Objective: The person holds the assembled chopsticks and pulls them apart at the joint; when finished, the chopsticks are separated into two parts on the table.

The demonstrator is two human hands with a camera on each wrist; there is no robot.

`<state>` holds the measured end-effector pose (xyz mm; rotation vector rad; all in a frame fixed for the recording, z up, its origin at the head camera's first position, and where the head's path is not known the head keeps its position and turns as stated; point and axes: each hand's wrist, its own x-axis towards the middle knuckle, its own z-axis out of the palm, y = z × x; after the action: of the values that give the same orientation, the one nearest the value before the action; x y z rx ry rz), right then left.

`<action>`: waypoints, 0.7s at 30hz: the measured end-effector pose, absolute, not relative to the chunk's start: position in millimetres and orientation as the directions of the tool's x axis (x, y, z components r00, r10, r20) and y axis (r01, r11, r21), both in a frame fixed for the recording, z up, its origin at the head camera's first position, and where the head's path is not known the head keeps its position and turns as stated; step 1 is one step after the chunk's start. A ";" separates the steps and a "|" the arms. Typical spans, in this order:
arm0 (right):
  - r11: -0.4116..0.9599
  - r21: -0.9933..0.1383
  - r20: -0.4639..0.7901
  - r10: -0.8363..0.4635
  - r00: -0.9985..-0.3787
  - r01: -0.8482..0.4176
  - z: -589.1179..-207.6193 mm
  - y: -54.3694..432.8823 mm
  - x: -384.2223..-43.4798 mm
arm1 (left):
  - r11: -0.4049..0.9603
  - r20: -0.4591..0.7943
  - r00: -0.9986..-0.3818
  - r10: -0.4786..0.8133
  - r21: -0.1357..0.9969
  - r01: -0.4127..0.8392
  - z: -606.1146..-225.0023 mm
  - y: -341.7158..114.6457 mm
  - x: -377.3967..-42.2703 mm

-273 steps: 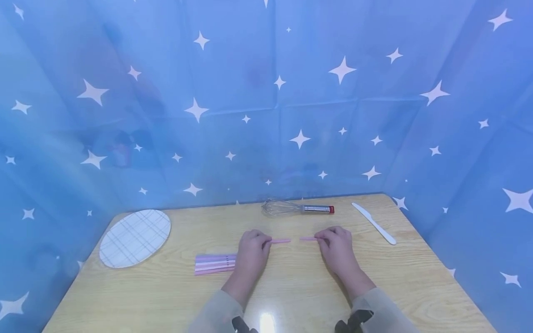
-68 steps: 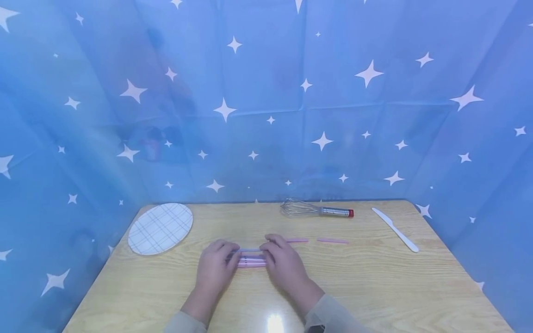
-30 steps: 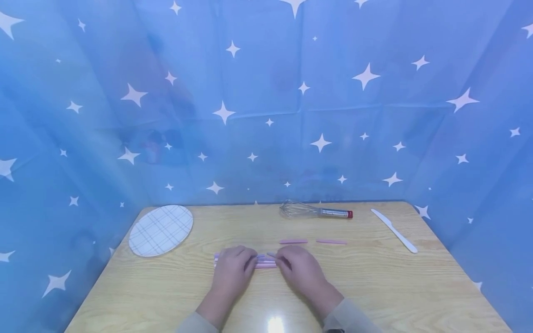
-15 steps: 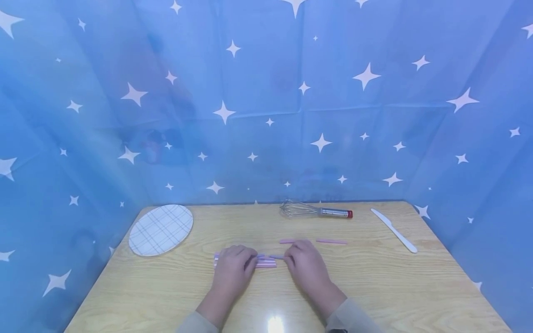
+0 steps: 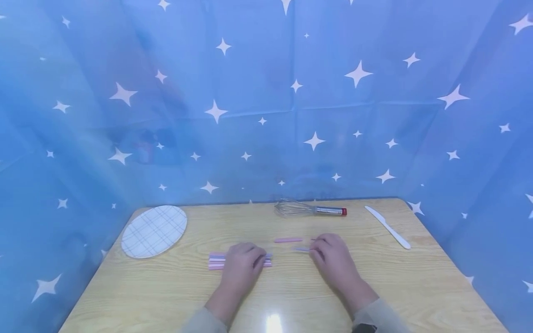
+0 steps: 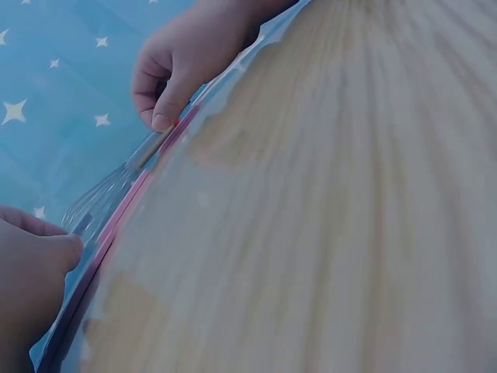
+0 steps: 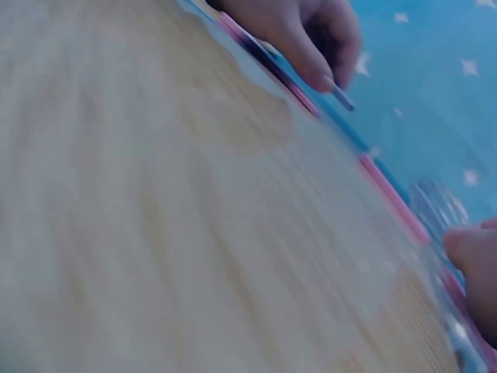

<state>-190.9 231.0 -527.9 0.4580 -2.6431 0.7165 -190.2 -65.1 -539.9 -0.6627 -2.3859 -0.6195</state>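
My left hand [image 5: 241, 266] rests over a row of pink, white and purple drinking straws [image 5: 216, 261], hiding their middle. Its thumb and fingertips pinch a purple straw piece [image 7: 342, 98], whose end sticks out to the right. Farther right, my right hand [image 5: 335, 261] pinches another purple straw piece [image 5: 301, 249] that points left, across a gap from the first. Just beyond the hands lies a pink straw piece [image 5: 288, 240]. A second pink piece is mostly hidden behind my right hand.
A wire whisk [image 5: 310, 209] with a red-ended handle lies at the back of the wooden table [image 5: 291, 296]. At right is a white knife [image 5: 387, 226]; at left, a checked oval plate [image 5: 154, 231]. A starry blue curtain [image 5: 266, 162] stands behind.
The pink pieces, held earlier, were laid behind the row. Both hands then held one purple straw, which came apart into two pieces. My right hand has since moved right with one piece.
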 end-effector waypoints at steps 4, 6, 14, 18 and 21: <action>0.823 -0.392 0.438 -0.227 -0.870 -0.412 -528.2 256.7 -195.7 | 0.758 0.646 -0.693 0.320 0.264 0.597 -537.3 -47.2 -194.2; 0.824 -0.383 0.456 -0.225 -0.861 -0.418 -528.2 266.7 -198.3 | 0.757 0.635 -0.702 0.322 0.272 0.594 -535.2 -38.8 -195.4; 0.817 -0.394 0.472 -0.214 -0.855 -0.422 -526.1 280.3 -202.9 | 0.783 0.561 -0.761 0.326 0.291 0.550 -529.5 -14.2 -200.5; 0.821 -0.409 0.445 -0.201 -0.872 -0.398 -525.4 281.3 -203.1 | 0.783 0.531 -0.782 0.325 0.313 0.538 -531.8 -1.1 -208.3; 0.824 -0.411 0.444 -0.193 -0.875 -0.390 -526.9 285.4 -203.6 | 0.779 0.524 -0.791 0.316 0.333 0.532 -534.2 10.0 -214.6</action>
<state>-203.6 285.4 -526.9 0.4370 -2.6199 0.7073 -214.6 10.0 -534.2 -0.6379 -2.5243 -0.6585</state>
